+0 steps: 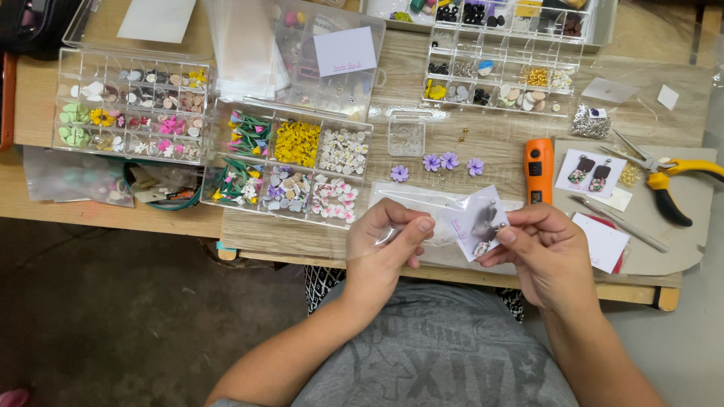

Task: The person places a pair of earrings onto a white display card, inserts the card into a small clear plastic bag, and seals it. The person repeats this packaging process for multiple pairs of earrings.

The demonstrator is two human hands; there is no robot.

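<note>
I hold a small white card (473,223) with a pair of earrings (483,235) on it, above the near edge of the worktop (317,234), between my two hands. The card sits partly inside a clear bag (422,218).

Handling, as I judge it: the card is light and thin and bends readily; I grip it by the edge, not across the face. The earrings look small and brittle, so I keep pressure off them. The bag is limp, slick film; it needs a pinch at the mouth to stay put.

Right hand (544,252): thumb and forefinger closed in a pinch on the right edge of the card, the other fingers curled loosely beneath. Left hand (385,249): fingers curled in, thumb and forefinger pinching the film of the bag just left of the card. Neither hand is spread wide.

On the worktop beyond: four purple flowers (440,162) lie loose, an orange tool (538,170) beside them, a second earring card (590,174) to its right, yellow-handled pliers (667,181) further right, and open bead trays (290,169) to the left.
</note>
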